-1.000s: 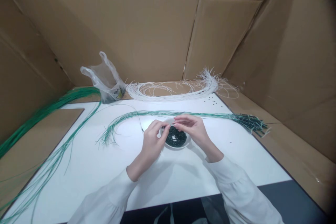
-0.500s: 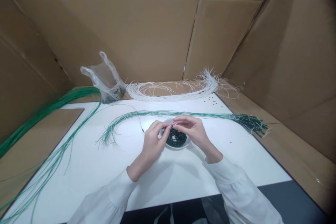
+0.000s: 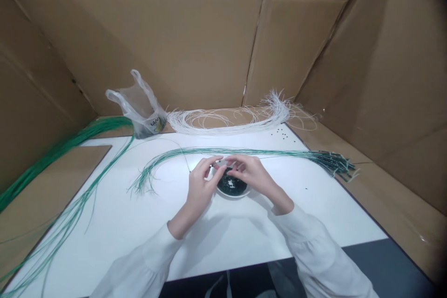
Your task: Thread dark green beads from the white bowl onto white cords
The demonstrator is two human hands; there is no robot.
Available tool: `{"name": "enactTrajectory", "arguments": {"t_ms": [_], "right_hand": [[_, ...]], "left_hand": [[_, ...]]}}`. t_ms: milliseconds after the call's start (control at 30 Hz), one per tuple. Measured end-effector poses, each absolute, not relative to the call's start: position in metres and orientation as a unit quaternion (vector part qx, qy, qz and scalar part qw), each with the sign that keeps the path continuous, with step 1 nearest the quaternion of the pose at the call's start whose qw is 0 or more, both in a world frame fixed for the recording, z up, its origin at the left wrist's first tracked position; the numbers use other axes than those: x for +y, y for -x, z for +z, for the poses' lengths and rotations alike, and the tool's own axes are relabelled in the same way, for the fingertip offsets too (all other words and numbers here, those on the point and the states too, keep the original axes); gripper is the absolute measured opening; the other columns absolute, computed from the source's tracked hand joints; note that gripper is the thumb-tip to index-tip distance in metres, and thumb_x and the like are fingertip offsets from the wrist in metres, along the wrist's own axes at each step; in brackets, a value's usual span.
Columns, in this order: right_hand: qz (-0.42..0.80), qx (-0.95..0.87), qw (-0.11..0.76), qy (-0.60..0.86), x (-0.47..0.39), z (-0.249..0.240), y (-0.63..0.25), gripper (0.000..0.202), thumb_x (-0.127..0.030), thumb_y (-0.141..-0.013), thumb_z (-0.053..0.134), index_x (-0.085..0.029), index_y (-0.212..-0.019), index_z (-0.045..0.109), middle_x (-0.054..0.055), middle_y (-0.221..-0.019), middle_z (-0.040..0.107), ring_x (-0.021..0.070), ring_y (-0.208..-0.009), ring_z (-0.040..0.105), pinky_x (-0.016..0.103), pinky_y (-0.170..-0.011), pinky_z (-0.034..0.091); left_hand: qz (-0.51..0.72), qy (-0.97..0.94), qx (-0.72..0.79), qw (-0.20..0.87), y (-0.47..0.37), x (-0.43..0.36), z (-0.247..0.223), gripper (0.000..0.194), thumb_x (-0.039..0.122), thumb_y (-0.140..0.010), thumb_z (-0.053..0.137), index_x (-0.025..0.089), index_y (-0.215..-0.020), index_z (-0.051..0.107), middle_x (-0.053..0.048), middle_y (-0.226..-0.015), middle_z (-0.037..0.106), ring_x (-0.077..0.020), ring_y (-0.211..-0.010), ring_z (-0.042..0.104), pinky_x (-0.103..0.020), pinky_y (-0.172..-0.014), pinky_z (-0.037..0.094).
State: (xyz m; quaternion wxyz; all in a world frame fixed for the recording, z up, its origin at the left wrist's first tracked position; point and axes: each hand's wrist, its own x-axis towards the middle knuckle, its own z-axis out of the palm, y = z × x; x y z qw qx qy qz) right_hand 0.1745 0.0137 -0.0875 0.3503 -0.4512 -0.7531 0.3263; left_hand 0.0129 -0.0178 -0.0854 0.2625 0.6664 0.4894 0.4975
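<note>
A white bowl [image 3: 240, 194] filled with small dark green beads [image 3: 232, 185] stands on the white board. My left hand [image 3: 203, 181] is over the bowl's left rim, fingers curved and thumb a little apart from them; a thin cord [image 3: 184, 154] runs to it from the upper left. What its fingertips hold is too small to make out. Over the back right of the bowl, my right hand [image 3: 253, 174] has its fingers bent close together, tips near the beads. Whether something lies between them cannot be seen.
Behind the bowl stretches a bundle of green cords [image 3: 223, 151], its beaded ends at the right. A coil of white cords [image 3: 230, 128] and a plastic bag [image 3: 143, 116] lie farther back. More green cords [image 3: 84, 195] run down the left side. Cardboard walls [image 3: 209, 46] surround the board.
The fingertips of both hands, which met in a pinch above the bowl, have moved slightly apart. The fingers of my left hand have spread from its thumb.
</note>
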Motion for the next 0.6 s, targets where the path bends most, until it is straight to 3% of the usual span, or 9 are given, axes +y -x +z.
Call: {"name": "enactTrajectory", "arguments": {"t_ms": [100,200,433,600], "right_hand": [[0.264,-0.833,0.207,0.439,0.019,-0.087,-0.172,0.023,-0.008,-0.064,0.059,-0.018,-0.083,0.066,0.003,-0.073,0.065,0.0148,-0.064,0.056,0.025,-0.061,0.041],[0.215,-0.867,0.131,0.430,0.020,-0.089,-0.167,0.012,-0.008,-0.061,0.061,-0.016,-0.067,0.066,0.002,-0.062,0.061,0.0143,-0.057,0.053,0.024,-0.054,0.036],[0.142,-0.879,0.115,0.440,0.019,-0.102,-0.164,0.022,-0.003,-0.064,0.050,-0.017,-0.051,0.061,0.002,-0.050,0.057,0.0119,-0.046,0.045,0.025,-0.047,0.029],[0.095,-0.873,0.070,0.473,0.017,-0.099,-0.163,0.019,-0.005,-0.065,0.052,-0.016,-0.053,0.061,0.005,-0.054,0.060,0.0144,-0.049,0.049,0.025,-0.046,0.027]], "left_hand": [[0.512,-0.655,0.487,0.266,-0.011,-0.016,-0.085,0.017,0.030,-0.080,0.051,0.019,-0.086,0.062,-0.002,-0.078,0.059,-0.0126,-0.067,0.049,-0.023,-0.059,0.037],[0.514,-0.646,0.495,0.271,-0.010,-0.015,-0.086,0.017,0.030,-0.081,0.049,0.018,-0.081,0.061,-0.002,-0.077,0.059,-0.0126,-0.067,0.049,-0.023,-0.060,0.037],[0.518,-0.610,0.505,0.322,-0.009,-0.013,-0.091,0.016,0.026,-0.080,0.046,0.016,-0.073,0.057,-0.002,-0.072,0.058,-0.0136,-0.071,0.053,-0.024,-0.065,0.040],[0.517,-0.577,0.505,0.381,-0.011,-0.013,-0.096,0.015,0.020,-0.078,0.044,0.016,-0.077,0.058,-0.003,-0.081,0.062,-0.0149,-0.078,0.055,-0.025,-0.073,0.041]]}}
